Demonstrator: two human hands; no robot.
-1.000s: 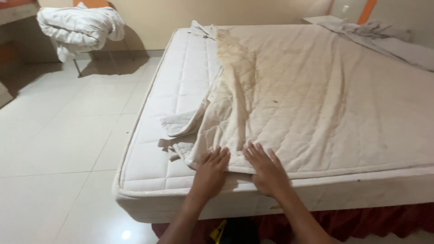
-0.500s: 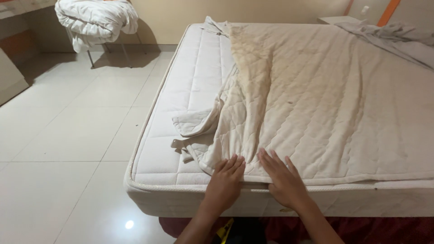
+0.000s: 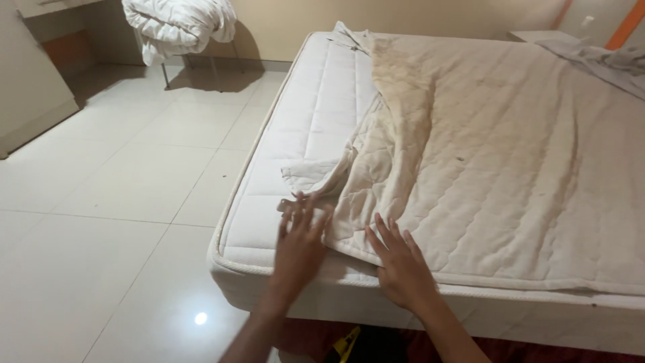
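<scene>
Head view showed a quilted cream mattress cover (image 3: 510,168) lying over most of a white mattress (image 3: 302,134), its left part bunched into folds that left a bare strip of mattress along the left side. The cover looked worn, with a darker yellowish band running from its far left corner down toward the near edge and small dark specks across the quilting.

Half a second earlier both hands had lain flat, side by side, on the cover's near edge. By this moment the left hand (image 3: 300,242) had slid left and farther in, its fingers spread apart and resting on the crumpled corner of the cover, empty of any grip. The right hand (image 3: 402,263) had stayed pressed flat on the near hem, fingers apart, clamped on nothing. The view had also swung left, showing more of the floor.

Beyond the mattress, a rumpled grey sheet (image 3: 605,64) lay at the far right corner. On the glossy tiled floor (image 3: 121,202) to the left, a heap of white bedding (image 3: 180,23) sat on a chair near the far wall.
</scene>
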